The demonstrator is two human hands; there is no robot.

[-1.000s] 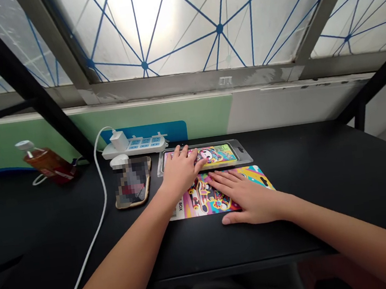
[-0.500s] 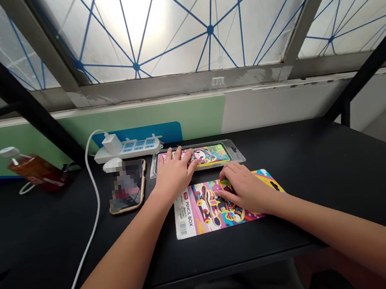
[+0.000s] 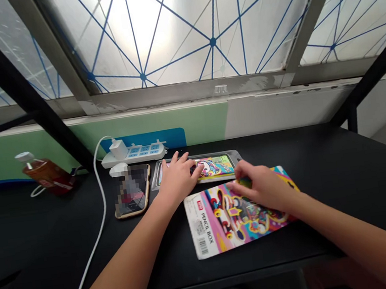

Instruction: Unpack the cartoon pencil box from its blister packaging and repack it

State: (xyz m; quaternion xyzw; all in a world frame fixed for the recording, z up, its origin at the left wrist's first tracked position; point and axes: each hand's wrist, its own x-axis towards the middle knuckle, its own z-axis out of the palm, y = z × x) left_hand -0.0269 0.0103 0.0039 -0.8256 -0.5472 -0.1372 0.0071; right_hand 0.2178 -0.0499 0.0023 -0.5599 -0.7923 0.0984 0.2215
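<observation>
Window (image 3: 165, 30): main light, from the far side; whitest glare left of middle
Surface (image 3: 356, 190): dark, dimmest at the near left
Printed card (image 3: 235, 219): slightly blurred, smallest print unreadable
Phone screen (image 3: 133, 190): pixelated into coarse blocks
Left and right edges: stretched by wide-angle view

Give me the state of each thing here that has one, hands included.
PENCIL BOX card: slanted across the desk, printed face up
Clear package: lying flat
Left hand: fingers spread, on the package
Right hand: curled, gripping the card near its far edge
Phone: flat, screen up
Bottle: capped
Charger: plugged into the power strip, cable attached
</observation>
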